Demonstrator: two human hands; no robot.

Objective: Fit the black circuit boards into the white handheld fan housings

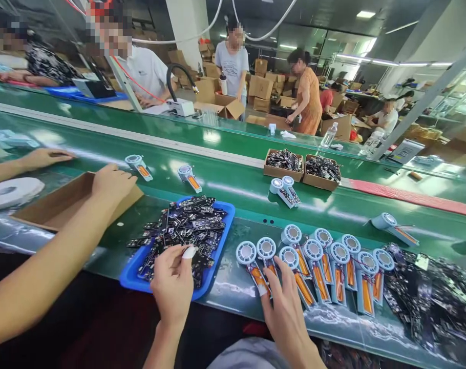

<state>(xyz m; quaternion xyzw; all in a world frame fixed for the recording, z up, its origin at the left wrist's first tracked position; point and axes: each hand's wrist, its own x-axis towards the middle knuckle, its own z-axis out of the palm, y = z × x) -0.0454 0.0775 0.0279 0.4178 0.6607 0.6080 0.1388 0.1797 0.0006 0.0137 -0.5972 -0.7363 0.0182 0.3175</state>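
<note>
My left hand (173, 287) is closed in a pinch above the near edge of a blue tray (227, 220) heaped with black circuit boards (208, 223). A white covering wraps one fingertip; whatever lies between the fingers is hidden. My right hand (287, 307) has its fingers apart, reaching over the left end of a group of light-blue handheld fan housings (313, 251). Its fingertips are at the nearest housing (258, 279), and I cannot tell whether they touch it. Round heads and orange strips in the handles mark these housings.
At left, a co-worker's hand (113, 182) is over a cardboard box (60, 205), near a white roll (14, 192). Housings (141, 166) lie along the green belt (225, 184). Two board-filled cartons (282, 166) stand beyond. More circuit boards (428, 297) are piled at right.
</note>
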